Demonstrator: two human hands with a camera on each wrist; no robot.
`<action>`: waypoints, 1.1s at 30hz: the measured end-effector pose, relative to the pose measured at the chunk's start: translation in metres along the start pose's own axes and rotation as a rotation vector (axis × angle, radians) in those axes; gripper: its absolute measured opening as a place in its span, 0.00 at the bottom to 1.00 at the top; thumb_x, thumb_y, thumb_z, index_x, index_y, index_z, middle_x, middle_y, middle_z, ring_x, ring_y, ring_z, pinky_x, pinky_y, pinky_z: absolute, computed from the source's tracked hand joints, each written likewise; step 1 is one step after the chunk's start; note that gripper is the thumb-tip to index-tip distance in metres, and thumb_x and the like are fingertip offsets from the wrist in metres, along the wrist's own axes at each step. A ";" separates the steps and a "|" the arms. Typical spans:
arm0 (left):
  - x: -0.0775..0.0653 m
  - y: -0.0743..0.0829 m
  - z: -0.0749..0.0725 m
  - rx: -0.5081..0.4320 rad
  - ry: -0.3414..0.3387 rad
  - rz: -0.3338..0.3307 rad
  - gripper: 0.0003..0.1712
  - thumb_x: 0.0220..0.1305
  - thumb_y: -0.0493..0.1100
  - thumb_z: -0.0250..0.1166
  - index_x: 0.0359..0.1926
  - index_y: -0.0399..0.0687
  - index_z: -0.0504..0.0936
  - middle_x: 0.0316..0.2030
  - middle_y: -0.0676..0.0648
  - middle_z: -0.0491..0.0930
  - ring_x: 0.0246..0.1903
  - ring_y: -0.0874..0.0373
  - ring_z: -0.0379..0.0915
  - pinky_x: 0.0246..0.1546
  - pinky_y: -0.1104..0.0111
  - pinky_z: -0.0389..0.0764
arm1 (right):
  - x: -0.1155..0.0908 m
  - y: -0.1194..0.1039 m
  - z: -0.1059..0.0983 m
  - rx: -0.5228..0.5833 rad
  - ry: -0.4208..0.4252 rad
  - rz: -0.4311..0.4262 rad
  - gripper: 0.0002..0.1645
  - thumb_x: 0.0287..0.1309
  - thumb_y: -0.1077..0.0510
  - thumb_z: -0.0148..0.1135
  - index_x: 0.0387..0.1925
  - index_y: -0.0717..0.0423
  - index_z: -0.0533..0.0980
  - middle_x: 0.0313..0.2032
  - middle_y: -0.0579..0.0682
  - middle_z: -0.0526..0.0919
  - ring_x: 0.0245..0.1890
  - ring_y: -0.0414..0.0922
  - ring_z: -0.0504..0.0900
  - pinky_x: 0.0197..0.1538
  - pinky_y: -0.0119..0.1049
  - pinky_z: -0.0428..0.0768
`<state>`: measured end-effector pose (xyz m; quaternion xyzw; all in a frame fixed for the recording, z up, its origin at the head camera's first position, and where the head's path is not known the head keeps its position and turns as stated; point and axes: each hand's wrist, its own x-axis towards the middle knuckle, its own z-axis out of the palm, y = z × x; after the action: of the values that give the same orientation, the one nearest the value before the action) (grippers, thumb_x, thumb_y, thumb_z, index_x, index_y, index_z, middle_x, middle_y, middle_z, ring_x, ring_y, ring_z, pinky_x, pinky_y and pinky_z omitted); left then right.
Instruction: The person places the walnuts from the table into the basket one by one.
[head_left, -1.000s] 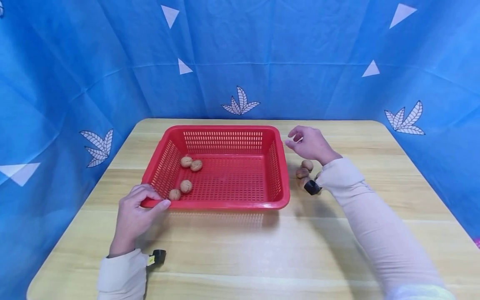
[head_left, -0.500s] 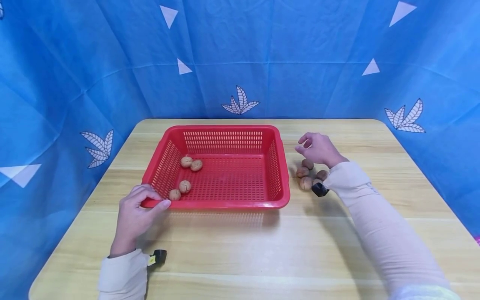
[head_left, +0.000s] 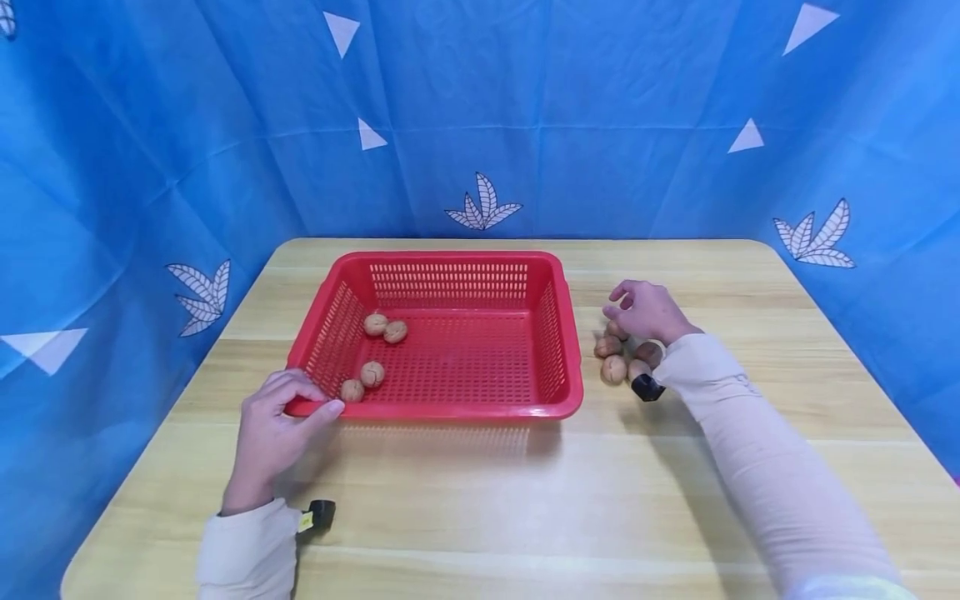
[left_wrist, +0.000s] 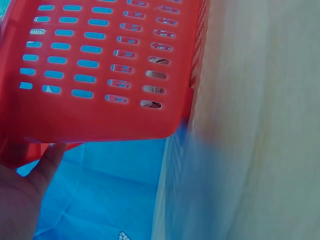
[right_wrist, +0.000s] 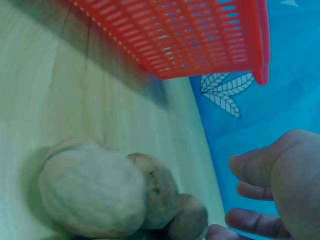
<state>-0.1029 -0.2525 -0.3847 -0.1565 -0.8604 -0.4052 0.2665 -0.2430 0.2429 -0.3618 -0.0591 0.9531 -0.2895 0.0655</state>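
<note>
A red plastic basket (head_left: pixel 450 412) with slotted walls sits on the table, and several walnuts (head_left: pixel 372 373) lie in its left part. My left hand (head_left: pixel 273 429) grips the basket's near left corner, thumb on the front rim. In the left wrist view the thumb of that hand (left_wrist: pixel 22 192) shows below the basket rim (left_wrist: pixel 80 117). To the right of the basket is a group of several walnuts (head_left: pixel 613 369) on the table. Over the far end of this group is my right hand (head_left: pixel 647 312), its fingers loosely bent. The right wrist view shows nothing between its fingers, with walnuts (right_wrist: pixel 92 190) close beside.
The light wood table (head_left: pixel 465 517) has rounded far corners. Behind it and at the sides hangs a blue cloth (head_left: pixel 600 183) with white leaf and triangle prints. A small black device (head_left: pixel 321 515) is at the left wrist, another black device (head_left: pixel 647 387) at the right.
My right hand has moved away from the basket's right rim, rightward and nearer to me, down toward the walnuts on the table. The left hand keeps its grip on the basket corner.
</note>
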 end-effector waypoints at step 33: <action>0.002 0.000 0.000 -0.009 0.009 0.018 0.13 0.40 0.31 0.77 0.23 0.46 0.81 0.28 0.48 0.81 0.41 0.68 0.69 0.42 0.79 0.67 | -0.003 0.010 0.004 -0.035 -0.014 -0.024 0.22 0.63 0.54 0.57 0.52 0.65 0.74 0.44 0.65 0.80 0.44 0.59 0.78 0.48 0.52 0.75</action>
<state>-0.1043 -0.2524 -0.3834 -0.1638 -0.8559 -0.4074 0.2733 -0.2401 0.2489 -0.3705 -0.0739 0.9567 -0.2732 0.0676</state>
